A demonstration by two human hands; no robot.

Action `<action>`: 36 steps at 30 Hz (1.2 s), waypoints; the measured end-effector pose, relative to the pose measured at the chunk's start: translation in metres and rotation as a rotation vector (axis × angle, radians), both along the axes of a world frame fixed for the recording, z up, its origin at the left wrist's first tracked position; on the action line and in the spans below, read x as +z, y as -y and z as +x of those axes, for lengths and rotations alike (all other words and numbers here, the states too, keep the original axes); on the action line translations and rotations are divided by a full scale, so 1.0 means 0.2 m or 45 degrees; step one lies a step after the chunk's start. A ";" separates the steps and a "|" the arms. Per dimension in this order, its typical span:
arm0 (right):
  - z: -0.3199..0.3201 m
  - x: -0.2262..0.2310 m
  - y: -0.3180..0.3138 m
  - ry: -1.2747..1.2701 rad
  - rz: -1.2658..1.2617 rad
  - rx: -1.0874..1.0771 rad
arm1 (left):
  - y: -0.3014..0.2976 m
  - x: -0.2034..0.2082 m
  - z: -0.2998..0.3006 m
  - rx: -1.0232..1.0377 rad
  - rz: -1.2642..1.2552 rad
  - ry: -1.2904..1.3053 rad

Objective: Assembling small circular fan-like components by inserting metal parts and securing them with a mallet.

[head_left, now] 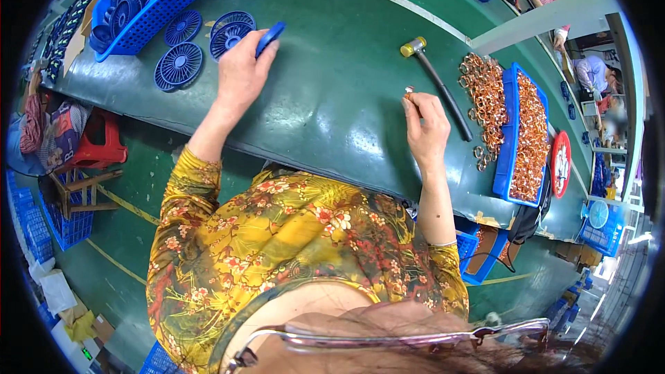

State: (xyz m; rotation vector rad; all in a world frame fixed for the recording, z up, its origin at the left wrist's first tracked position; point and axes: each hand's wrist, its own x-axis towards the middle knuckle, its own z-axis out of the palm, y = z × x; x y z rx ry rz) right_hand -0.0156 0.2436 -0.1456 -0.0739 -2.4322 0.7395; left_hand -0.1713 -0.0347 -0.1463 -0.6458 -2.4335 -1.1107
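Note:
My left hand [241, 69] is closed on a round blue plastic grille [271, 38], tilted almost edge-on over the bench. Beside it lie another blue grille [232, 22] and a pair of overlapping grilles [181, 64]. Over to the right, my right hand [429, 127] pinches a small copper-coloured ring [409, 91] between thumb and fingers; its lower part is hidden by the fingertips. A mallet [441, 86] with a yellow-faced head and dark handle lies just right of that hand. Loose copper rings [483, 86] are heaped beyond the mallet.
A blue basket [176, 14] full of grilles stands at far left. On the right are a blue tray [509, 131] of copper rings and a red round dish [561, 164]. A white post [547, 21] rises beyond. A red stool [102, 142] is on the floor; other people sit nearby.

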 end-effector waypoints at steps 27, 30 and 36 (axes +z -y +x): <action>-0.09 0.12 0.30 -0.259 0.231 0.238 | -0.36 0.07 0.38 -0.595 0.581 0.773; -0.07 0.14 0.28 -0.187 0.272 0.168 | -0.37 0.03 0.35 -0.656 0.644 0.933; -0.07 0.14 0.25 -0.034 0.088 0.122 | -0.40 0.05 0.34 -0.748 0.726 1.117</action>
